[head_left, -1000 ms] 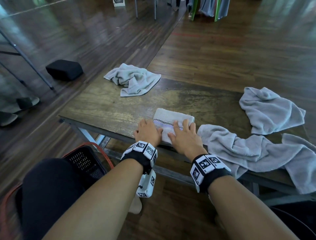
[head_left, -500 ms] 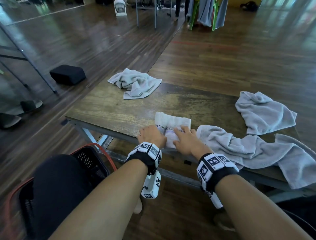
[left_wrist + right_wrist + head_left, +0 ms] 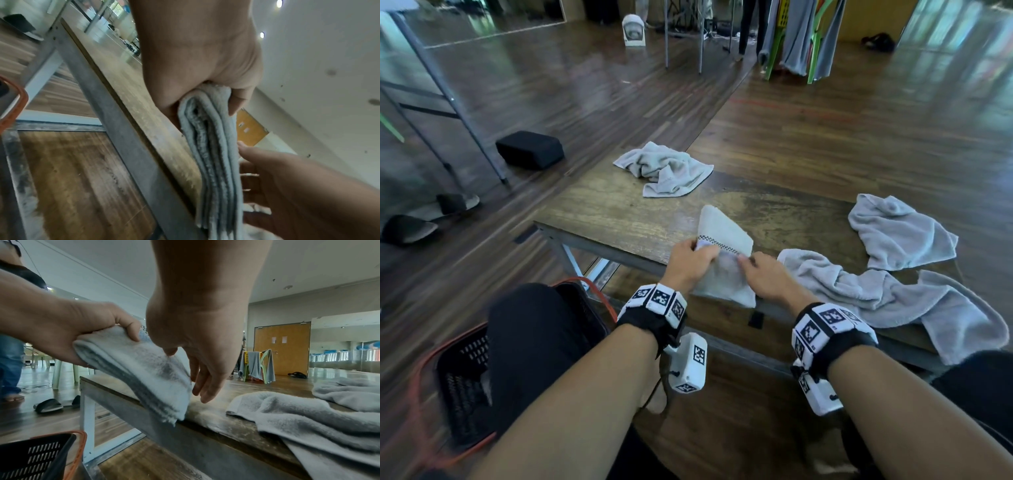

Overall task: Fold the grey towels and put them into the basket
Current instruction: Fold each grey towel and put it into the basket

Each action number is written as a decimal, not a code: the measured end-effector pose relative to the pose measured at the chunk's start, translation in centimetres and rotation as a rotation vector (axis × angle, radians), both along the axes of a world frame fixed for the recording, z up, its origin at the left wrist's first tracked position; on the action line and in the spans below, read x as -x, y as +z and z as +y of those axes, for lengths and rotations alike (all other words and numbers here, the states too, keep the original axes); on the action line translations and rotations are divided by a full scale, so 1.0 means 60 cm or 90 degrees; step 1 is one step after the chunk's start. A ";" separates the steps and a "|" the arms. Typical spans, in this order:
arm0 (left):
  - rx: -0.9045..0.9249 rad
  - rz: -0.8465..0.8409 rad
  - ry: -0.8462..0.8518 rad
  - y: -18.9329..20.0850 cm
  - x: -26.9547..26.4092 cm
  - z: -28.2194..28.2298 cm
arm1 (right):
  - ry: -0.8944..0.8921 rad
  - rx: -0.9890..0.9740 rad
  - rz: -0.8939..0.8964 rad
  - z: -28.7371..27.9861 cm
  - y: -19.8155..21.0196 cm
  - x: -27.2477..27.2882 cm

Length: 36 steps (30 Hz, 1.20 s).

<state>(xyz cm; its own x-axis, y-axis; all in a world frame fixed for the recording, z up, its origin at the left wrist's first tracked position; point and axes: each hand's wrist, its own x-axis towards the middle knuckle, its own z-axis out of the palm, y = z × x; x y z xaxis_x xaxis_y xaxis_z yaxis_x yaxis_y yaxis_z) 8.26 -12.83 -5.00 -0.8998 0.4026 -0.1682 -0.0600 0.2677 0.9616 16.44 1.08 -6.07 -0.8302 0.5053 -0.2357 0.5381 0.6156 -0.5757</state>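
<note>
A folded grey towel [image 3: 724, 240] with a checked band is tilted up off the front edge of the wooden table [image 3: 619, 212]. My left hand [image 3: 697, 250] grips its left end, thumb on top and fingers beneath; the layered fold shows in the left wrist view [image 3: 213, 146]. My right hand [image 3: 753, 263] is beside the towel's right side with its fingers loose and straight, the thumb touching the cloth [image 3: 144, 373]. The black basket [image 3: 462, 377] with an orange rim stands on the floor at my lower left, partly hidden by my knee.
Three unfolded grey towels lie on the table: a crumpled one [image 3: 664, 169] at the far left, one [image 3: 897, 229] at the right, and a long one [image 3: 876, 291] along the front edge near my right hand. Sandals [image 3: 410, 228] and a black block [image 3: 530, 149] lie on the floor.
The folded towel lay flat under both hands at the table's front edge. Now my left hand has gripped it and raised it at a tilt, and my right hand has eased off.
</note>
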 end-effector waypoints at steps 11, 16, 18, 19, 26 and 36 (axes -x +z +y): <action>-0.086 -0.065 0.019 0.020 0.006 -0.060 | -0.061 0.180 0.090 -0.036 0.052 -0.003; -0.071 -0.057 0.097 0.024 -0.008 -0.092 | -0.050 0.214 0.159 -0.062 0.050 0.002; -0.058 -0.051 0.138 0.025 -0.010 -0.114 | -0.033 0.234 0.175 -0.080 0.056 0.010; -0.050 -0.049 0.157 0.027 -0.010 -0.126 | -0.020 0.249 0.178 -0.090 0.060 0.016; 0.006 -0.019 0.298 0.056 -0.023 -0.233 | 0.074 0.308 0.193 -0.185 0.071 0.062; 0.111 -0.013 0.402 0.047 -0.005 -0.345 | 0.151 0.342 0.171 -0.276 0.042 0.114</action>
